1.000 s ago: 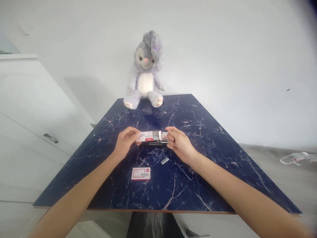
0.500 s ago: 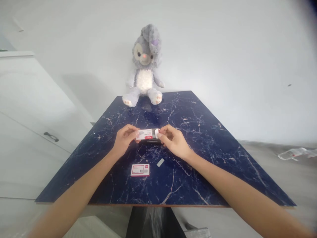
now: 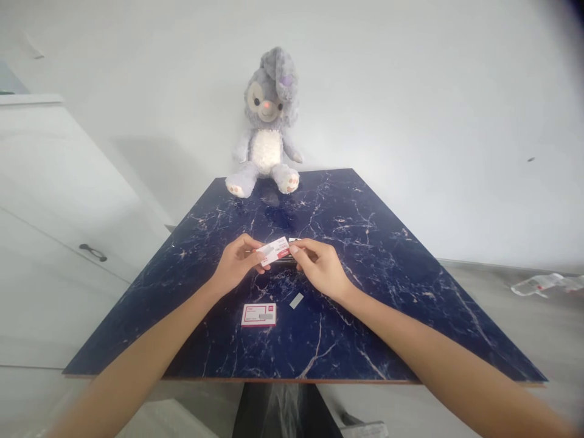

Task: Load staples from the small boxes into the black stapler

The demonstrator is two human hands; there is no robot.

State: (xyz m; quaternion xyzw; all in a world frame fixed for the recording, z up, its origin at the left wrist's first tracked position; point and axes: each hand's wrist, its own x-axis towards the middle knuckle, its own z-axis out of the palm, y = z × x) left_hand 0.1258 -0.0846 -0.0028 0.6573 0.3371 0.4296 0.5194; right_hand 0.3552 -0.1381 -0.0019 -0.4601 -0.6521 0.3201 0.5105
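Observation:
My left hand (image 3: 241, 261) grips the left end of a small white and red staple box (image 3: 274, 250), thumb in front and fingers behind. At the box's upper right end my right hand (image 3: 322, 264) pinches the corner between thumb and fingers. The box is tilted, its right end higher. Behind it lies a dark, flat object (image 3: 286, 260), mostly hidden by the box and fingers; its kind cannot be made out. Nearer to me a second white and red staple box (image 3: 258, 315) rests flat. A short silvery strip (image 3: 296, 300), like a row of staples, lies right of it.
A grey plush rabbit (image 3: 267, 134) sits at the far edge of the blue marbled table (image 3: 365, 243), against the wall. A white cabinet (image 3: 55, 243) stands on the left. Clear plastic packaging (image 3: 542, 284) lies on the floor at the right.
The held box has gone from level to tilted, right end up, and shifted slightly right. The open flap seen at its right end no longer shows. My left hand moved a little right.

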